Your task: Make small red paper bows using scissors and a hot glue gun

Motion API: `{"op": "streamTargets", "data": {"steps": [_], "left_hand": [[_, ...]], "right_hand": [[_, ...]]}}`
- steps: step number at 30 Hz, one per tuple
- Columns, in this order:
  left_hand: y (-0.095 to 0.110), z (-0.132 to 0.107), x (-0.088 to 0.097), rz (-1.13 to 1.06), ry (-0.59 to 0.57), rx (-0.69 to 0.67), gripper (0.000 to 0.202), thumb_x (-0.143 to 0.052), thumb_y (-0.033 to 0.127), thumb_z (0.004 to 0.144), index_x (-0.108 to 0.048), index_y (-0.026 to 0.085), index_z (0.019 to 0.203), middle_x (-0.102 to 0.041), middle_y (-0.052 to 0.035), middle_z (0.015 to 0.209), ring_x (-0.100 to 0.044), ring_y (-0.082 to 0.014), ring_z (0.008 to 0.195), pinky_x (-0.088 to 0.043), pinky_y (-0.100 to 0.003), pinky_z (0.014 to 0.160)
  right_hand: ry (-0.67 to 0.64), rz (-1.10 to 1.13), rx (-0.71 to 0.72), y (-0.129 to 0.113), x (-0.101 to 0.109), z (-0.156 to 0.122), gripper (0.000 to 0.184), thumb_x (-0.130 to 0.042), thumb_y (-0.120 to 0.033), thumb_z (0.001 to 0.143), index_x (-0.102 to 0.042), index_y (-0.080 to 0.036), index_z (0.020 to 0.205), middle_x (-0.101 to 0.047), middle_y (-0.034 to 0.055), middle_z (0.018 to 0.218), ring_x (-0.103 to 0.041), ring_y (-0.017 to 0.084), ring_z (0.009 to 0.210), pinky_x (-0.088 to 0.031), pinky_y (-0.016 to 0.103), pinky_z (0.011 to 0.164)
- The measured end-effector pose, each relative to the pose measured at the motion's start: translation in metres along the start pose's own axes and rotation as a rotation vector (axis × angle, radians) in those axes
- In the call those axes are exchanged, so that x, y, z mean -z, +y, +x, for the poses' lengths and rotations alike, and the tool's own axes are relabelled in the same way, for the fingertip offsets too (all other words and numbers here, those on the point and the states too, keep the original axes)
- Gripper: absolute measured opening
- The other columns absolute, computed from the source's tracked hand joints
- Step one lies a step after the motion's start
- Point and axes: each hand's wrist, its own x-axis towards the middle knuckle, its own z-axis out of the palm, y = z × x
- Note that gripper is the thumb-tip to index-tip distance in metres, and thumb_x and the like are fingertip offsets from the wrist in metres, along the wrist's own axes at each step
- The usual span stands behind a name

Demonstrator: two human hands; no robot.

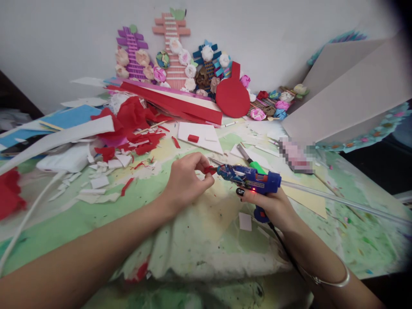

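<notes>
My right hand [273, 204] is wrapped round a blue hot glue gun [247, 178], which points left and has a small red light lit on its side. A clear glue stick [337, 199] runs out of its back to the right. My left hand [189, 178] pinches a small red piece [210, 170] right at the nozzle; its exact shape is mostly hidden by the fingers. Just beyond, a white foam board piece [201, 135] carries a small red block [193, 138]. Behind the gun lies a cutter with a green handle [257, 167].
Red paper scraps [135, 120] and white foam offcuts [99, 182] litter the left, near a white power strip [66, 159] with its cable. Decorated guitar shapes [175, 51] and a red cutout [233, 96] lean at the wall. A large grey panel [354, 86] stands right.
</notes>
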Motion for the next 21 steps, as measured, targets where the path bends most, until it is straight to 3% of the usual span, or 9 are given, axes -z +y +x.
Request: {"op": "streamTargets", "data": {"steps": [4, 14, 18, 21], "left_hand": [[0.0009, 0.0006, 0.0003, 0.004, -0.005, 0.006, 0.014, -0.060, 0.006, 0.063, -0.056, 0.017, 0.070, -0.064, 0.0011, 0.068, -0.061, -0.0126, 0.062, -0.050, -0.025, 0.064], [0.0012, 0.0007, 0.0005, 0.018, -0.009, 0.000, 0.014, -0.060, 0.005, 0.063, -0.056, 0.017, 0.069, -0.063, 0.0009, 0.068, -0.060, -0.0123, 0.063, -0.049, -0.025, 0.064], [0.0008, 0.0009, 0.0004, 0.007, -0.019, 0.016, 0.013, -0.060, 0.005, 0.063, -0.056, 0.017, 0.068, -0.064, 0.0006, 0.068, -0.060, -0.0129, 0.063, -0.049, -0.026, 0.064], [0.0017, 0.0006, 0.0009, -0.005, -0.019, 0.032, 0.014, -0.059, 0.005, 0.063, -0.054, 0.018, 0.067, -0.064, 0.0005, 0.068, -0.063, -0.0138, 0.065, -0.049, -0.026, 0.064]], "right_hand": [[-0.025, 0.104, -0.097, -0.0016, 0.0003, -0.0001, 0.034, -0.076, -0.039, 0.067, -0.074, -0.022, 0.096, -0.074, 0.0027, 0.096, -0.066, 0.025, 0.094, -0.055, 0.037, 0.082], [-0.027, 0.069, -0.089, -0.0025, 0.0023, -0.0007, 0.033, -0.075, -0.037, 0.069, -0.073, -0.022, 0.098, -0.074, 0.0036, 0.095, -0.064, 0.027, 0.095, -0.053, 0.039, 0.082], [-0.028, -0.033, -0.005, 0.0025, 0.0051, -0.0009, 0.027, -0.073, -0.039, 0.071, -0.073, -0.021, 0.092, -0.072, 0.0032, 0.092, -0.063, 0.025, 0.090, -0.050, 0.037, 0.081], [-0.010, -0.178, 0.096, 0.0064, 0.0074, -0.0002, 0.024, -0.070, -0.039, 0.074, -0.070, -0.020, 0.089, -0.068, 0.0029, 0.083, -0.060, 0.021, 0.077, -0.049, 0.033, 0.070]]}}
